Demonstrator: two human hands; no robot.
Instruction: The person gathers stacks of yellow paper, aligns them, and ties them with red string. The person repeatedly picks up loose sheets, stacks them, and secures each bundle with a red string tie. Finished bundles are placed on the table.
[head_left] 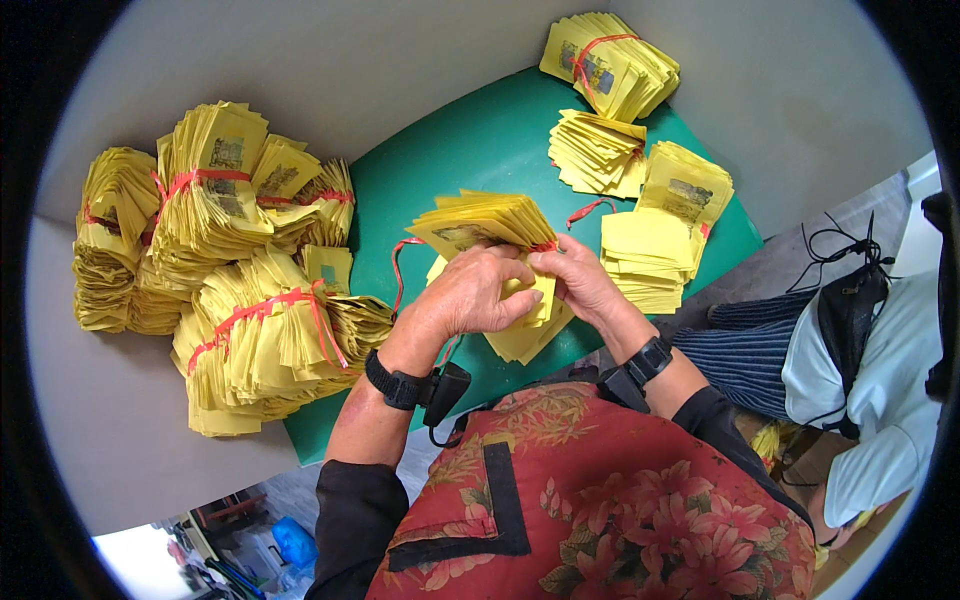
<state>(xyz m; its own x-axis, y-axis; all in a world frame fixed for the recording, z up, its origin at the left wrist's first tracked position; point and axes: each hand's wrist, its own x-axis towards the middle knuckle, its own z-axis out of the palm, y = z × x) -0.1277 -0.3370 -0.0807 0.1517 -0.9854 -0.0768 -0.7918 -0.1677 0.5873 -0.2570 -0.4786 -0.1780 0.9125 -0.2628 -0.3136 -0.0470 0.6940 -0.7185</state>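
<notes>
In front of me, a stack of yellow papers (490, 213) with a dark printed picture fans out above the green table top. My left hand (478, 288) is closed around its near left part, fingers curled. At its right side my right hand (582, 280) pinches the stack's edge, where a bit of red ribbon (545, 247) shows between the two hands. Part of the ribbon is covered by my fingers. More yellow sheets (530, 340) hang below my hands. A loose red ribbon (397, 270) trails on the left of the stack.
Several tied yellow bundles (255, 325) are heaped at the left, against a grey panel (330, 60). More bundles (612, 70) and an adjoining pile (645, 250) stand along the right of the green table top (400, 150). Another person (850, 350) is at the far right.
</notes>
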